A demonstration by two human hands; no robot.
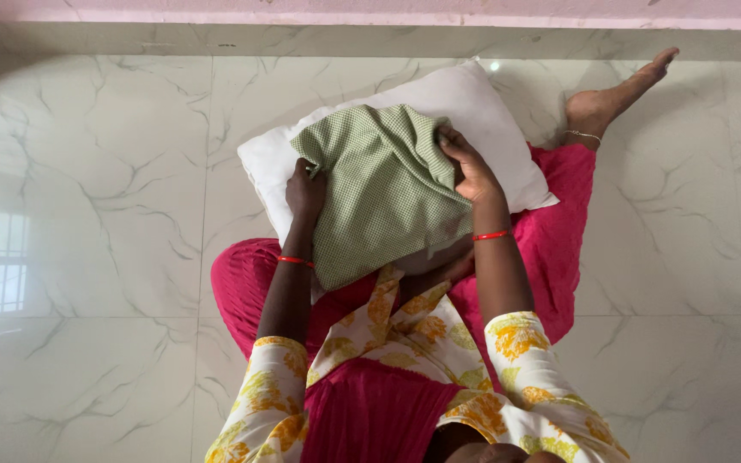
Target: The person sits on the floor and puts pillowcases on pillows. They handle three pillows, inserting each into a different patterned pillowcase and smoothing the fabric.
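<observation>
A white pillow (482, 111) rests on my lap, half inside a green checked pillowcase (379, 193). My left hand (304, 193) grips the left edge of the pillowcase against the pillow. At the case's bunched upper right edge, my right hand (472, 167) clutches the fabric, fingers curled into the cloth. Both wrists wear a thin red bangle. The near end of the pillow is covered by the case.
I sit on a white marble tile floor (105, 214) in pink trousers, with my right foot (615, 94) stretched out past the pillow. A pink wall base (370, 13) runs along the far edge. A window reflection shines on the tiles at left.
</observation>
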